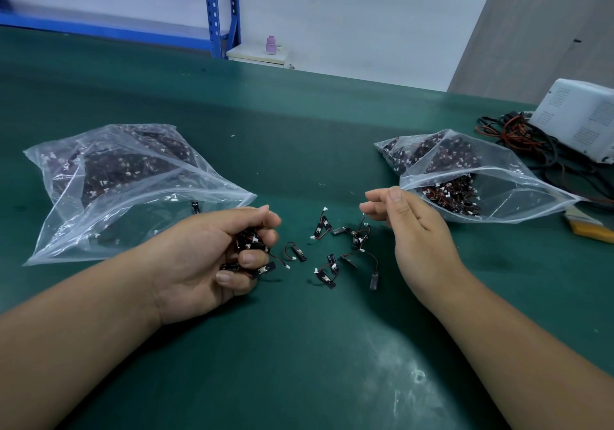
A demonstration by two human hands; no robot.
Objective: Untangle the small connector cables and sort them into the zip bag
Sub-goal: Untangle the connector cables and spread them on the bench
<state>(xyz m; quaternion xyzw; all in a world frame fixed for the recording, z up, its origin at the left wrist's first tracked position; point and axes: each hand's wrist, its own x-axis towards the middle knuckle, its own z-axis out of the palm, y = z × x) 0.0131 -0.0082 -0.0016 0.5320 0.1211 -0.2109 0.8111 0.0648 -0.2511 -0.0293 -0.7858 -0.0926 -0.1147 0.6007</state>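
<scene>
At the far left of the green surface (299,346) lies the left zip bag (133,180), clear plastic with its mouth open toward the person. A dark mass of small connector cables fills its far end, and one stray piece lies just inside the mouth. Just beside that mouth the left hand (199,263) rests on the surface, palm turned inward. Its grip is curled round a bunch of connector cables (251,243), black bodies with thin leads and white plugs poking out between the fingers. To the right, between the two hands, loose connector cables (339,250) lie scattered on the surface (some overlapping, a few apart). The right hand (418,227) hovers above their right edge with the thumb laid along the forefinger, its grip loose and holding nothing that shows. Its fingertips are close to the open mouth of the right zip bag (481,177), which is packed with more of the same cables, red and black leads showing at the opening. Behind that bag a tangle of red and black wires (518,137) runs to a white device (581,117) at the surface's right edge. Beyond the surface's far edge stand a blue shelving rack (219,7) and a small pink bottle (271,44).
</scene>
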